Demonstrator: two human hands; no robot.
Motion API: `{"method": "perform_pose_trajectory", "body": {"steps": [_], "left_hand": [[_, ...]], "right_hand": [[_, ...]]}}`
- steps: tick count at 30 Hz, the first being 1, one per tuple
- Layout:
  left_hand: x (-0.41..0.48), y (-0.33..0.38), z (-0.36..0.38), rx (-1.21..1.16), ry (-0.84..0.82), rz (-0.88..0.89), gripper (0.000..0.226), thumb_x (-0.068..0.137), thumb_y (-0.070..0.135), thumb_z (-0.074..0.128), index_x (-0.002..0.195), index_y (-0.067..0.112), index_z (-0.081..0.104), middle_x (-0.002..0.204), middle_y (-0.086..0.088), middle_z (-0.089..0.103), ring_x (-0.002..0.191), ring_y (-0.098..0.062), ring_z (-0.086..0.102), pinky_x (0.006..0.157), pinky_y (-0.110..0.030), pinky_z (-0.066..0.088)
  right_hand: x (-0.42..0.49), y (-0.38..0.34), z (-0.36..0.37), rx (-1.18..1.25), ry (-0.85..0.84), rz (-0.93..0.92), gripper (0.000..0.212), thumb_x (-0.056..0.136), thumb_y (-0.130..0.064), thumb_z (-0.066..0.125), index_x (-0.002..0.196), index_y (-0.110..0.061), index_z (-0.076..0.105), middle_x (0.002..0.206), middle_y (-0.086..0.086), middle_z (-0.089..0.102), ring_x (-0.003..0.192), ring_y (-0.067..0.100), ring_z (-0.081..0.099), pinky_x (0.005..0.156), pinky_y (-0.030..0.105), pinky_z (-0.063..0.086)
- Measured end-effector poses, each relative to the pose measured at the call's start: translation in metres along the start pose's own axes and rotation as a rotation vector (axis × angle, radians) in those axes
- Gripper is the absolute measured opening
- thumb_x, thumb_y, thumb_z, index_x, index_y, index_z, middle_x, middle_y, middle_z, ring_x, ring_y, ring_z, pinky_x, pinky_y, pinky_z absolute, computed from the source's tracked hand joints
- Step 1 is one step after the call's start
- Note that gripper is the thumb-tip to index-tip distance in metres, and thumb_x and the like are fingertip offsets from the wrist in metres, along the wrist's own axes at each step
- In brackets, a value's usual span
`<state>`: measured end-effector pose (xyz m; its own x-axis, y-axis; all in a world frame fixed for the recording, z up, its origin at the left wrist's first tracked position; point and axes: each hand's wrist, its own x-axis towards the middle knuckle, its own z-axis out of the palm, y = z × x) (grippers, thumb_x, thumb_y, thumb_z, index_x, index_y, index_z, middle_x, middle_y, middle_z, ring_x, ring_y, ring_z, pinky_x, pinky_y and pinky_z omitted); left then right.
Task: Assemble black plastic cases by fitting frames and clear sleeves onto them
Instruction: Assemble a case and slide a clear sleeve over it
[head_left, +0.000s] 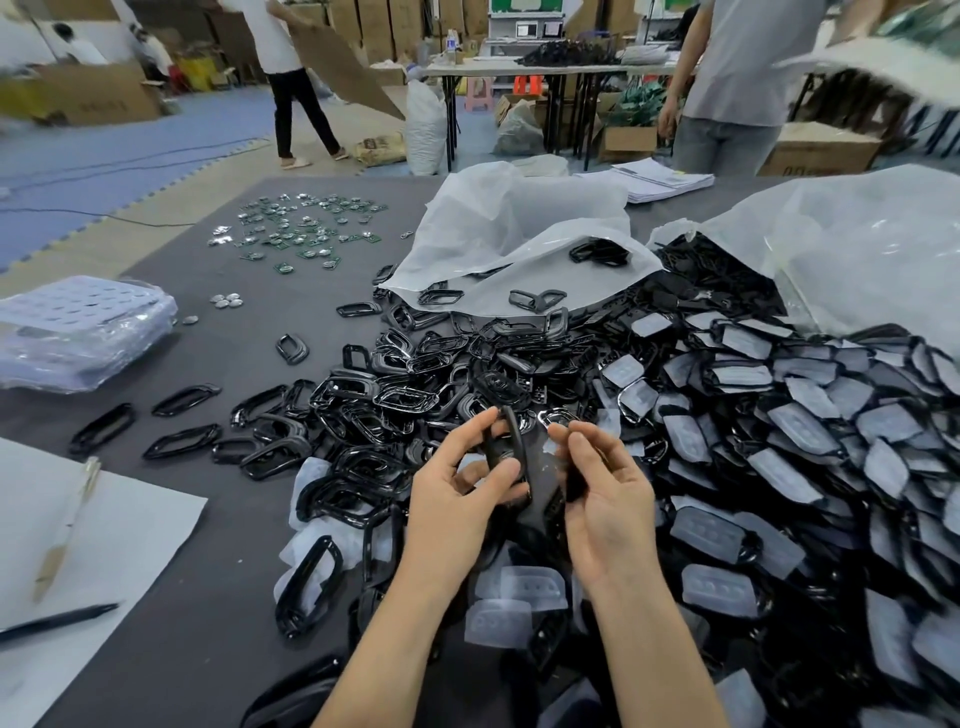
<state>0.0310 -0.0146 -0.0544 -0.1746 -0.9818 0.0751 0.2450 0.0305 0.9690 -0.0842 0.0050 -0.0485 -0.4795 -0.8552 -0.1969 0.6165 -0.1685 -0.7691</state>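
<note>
- although dark print shows on the side of the cardboard box (98, 101) at far left, it is too blurred to read.
- another carton (821, 153) behind the table at right carries large characters along its lower edge, cut off by the table and not legible. the print on the sack (382, 148) on the floor is just as unreadable.
- left hand (457, 483): thumb and curled fingers pinch a black case (514, 457), held edge-on and upright above the pile.
- right hand (605, 499): fingers are curled, with thumb and forefinger tips pinching a clear sleeve (544, 454) just beside the case. its outline melts into the glare and the parts behind, so whether it touches the case cannot be told. a dark piece under the base of the thumb is too hidden to name.
- loose glossy frames (395, 400) lie heaped beyond the left hand, spilling from a plastic bag (519, 228).
- sleeved cases (779, 441) fill the right side, the heap running under a second bag (857, 249) and out of view.
- small green circuit boards (306, 231) are scattered at the far left of the grey table mat (218, 597), too small to show detail.
- wrapped clear trays (78, 332), a white sheet (119, 525) and a black pen (57, 621) sit at left, the sheet cut by the edge.
</note>
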Motion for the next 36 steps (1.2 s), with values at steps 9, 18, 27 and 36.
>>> {"method": "perform_pose_trajectory", "body": {"steps": [9,18,27,36], "left_hand": [[-0.004,-0.001,0.004,0.084,-0.032,0.032,0.023,0.091,-0.004,0.058,0.104,0.013,0.067,0.082,0.007,0.074,0.081,-0.012,0.072,0.064,-0.026,0.059],[-0.004,-0.005,0.003,0.14,0.015,0.027,0.021,0.091,-0.003,0.059,0.082,0.013,0.069,0.069,-0.001,0.066,0.066,-0.008,0.063,0.062,-0.025,0.058],[-0.002,-0.011,0.002,0.264,0.028,0.057,0.014,0.085,0.015,0.07,0.089,0.026,0.076,0.09,-0.004,0.07,0.087,-0.031,0.065,0.072,-0.04,0.059],[-0.001,-0.003,-0.001,0.196,0.115,0.081,0.021,0.089,0.007,0.065,0.078,0.022,0.074,0.086,0.0,0.07,0.074,-0.007,0.066,0.058,-0.019,0.054]], "right_hand": [[0.0,0.004,-0.001,-0.166,0.009,-0.069,0.036,0.098,-0.005,0.036,0.09,-0.013,0.07,0.063,-0.002,0.052,0.057,0.006,0.044,0.06,0.021,0.036],[0.0,0.002,-0.001,-0.192,-0.004,-0.015,0.041,0.087,0.016,0.035,0.094,-0.009,0.066,0.066,0.001,0.053,0.065,0.011,0.05,0.07,0.023,0.044],[-0.004,-0.001,0.003,0.068,-0.128,0.106,0.012,0.096,-0.001,0.046,0.094,-0.011,0.053,0.095,0.007,0.075,0.081,0.011,0.069,0.066,0.019,0.049],[-0.006,-0.002,0.001,-0.046,-0.201,0.035,0.018,0.08,0.011,0.064,0.085,-0.005,0.057,0.077,0.005,0.067,0.08,0.02,0.07,0.068,0.022,0.056]]}}
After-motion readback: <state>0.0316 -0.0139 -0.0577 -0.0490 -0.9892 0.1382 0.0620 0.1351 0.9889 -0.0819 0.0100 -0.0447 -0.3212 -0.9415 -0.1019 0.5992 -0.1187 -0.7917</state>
